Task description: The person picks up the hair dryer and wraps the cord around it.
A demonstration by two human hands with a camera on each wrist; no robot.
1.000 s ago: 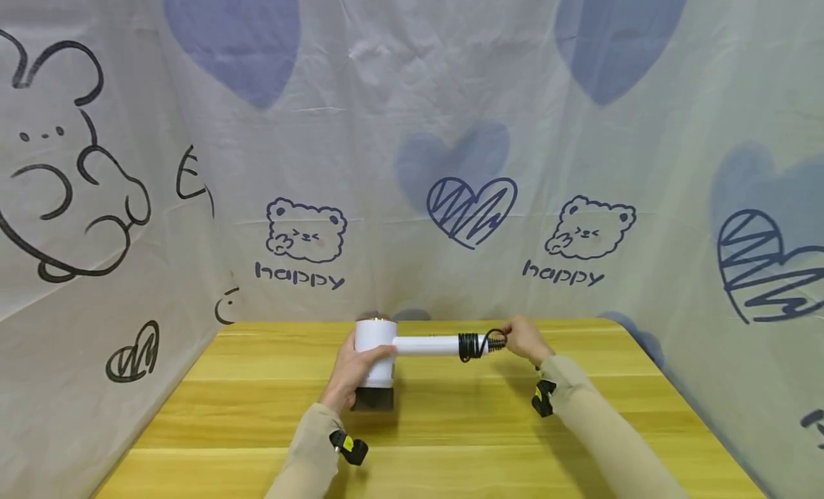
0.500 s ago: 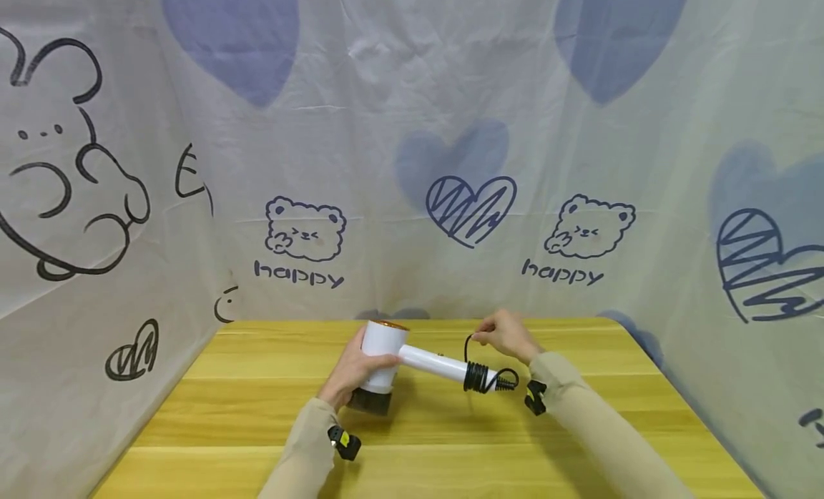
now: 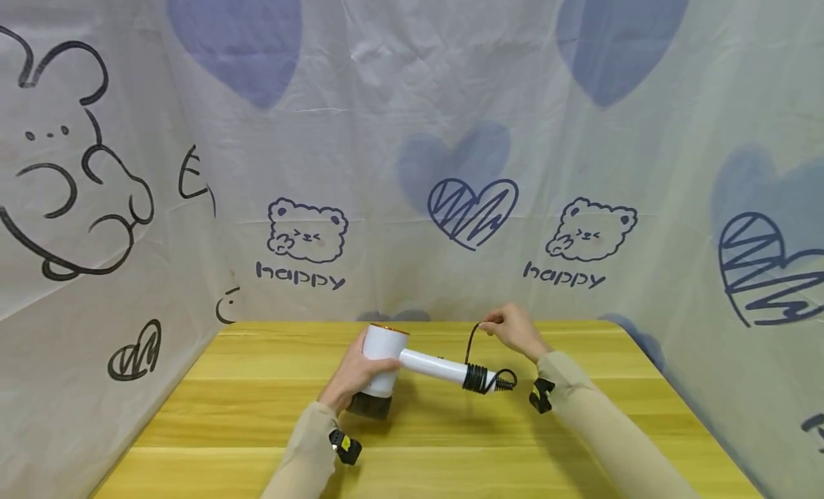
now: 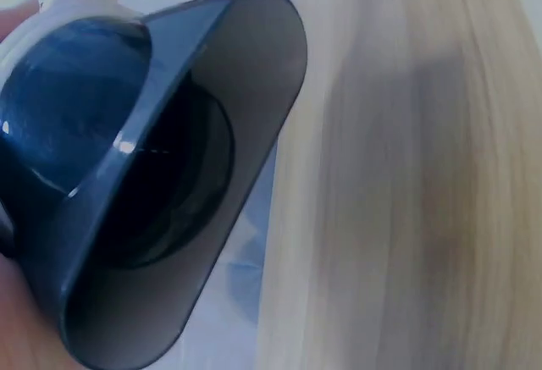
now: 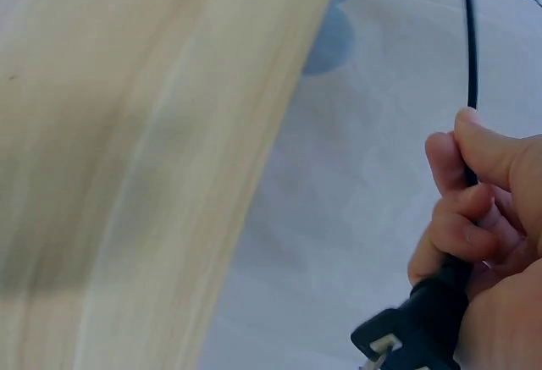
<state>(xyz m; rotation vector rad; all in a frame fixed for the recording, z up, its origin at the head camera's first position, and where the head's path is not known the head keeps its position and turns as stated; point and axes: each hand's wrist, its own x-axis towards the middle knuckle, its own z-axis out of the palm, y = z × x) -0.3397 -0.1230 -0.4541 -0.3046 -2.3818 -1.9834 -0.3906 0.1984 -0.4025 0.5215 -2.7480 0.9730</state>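
Observation:
A white hair dryer [image 3: 381, 345] with a copper-coloured rear rim is held by my left hand [image 3: 355, 370] around its barrel. Its dark, see-through nozzle [image 4: 254, 57] flares wide in the left wrist view. To the right stretches the handle [image 3: 434, 364], its black cord [image 3: 475, 377] wound in several turns near the end. My right hand [image 3: 513, 330] pinches a free length of that cord between thumb and forefinger, above the coil. In the right wrist view the cord runs through the curled fingers, and a black plug [image 5: 415, 328] with metal prongs sticks out below them.
The dryer is over a yellow wood-grain table [image 3: 257, 413]. Behind the table's far edge hangs a pale cloth [image 3: 386, 270] printed with hearts and bears; more cloth lines both sides. Each wrist wears a small black camera [image 3: 543, 395].
The dryer's handle end has tilted down toward me. My right hand has gone from the handle's end to a free stretch of cord, lifting it up and slightly right.

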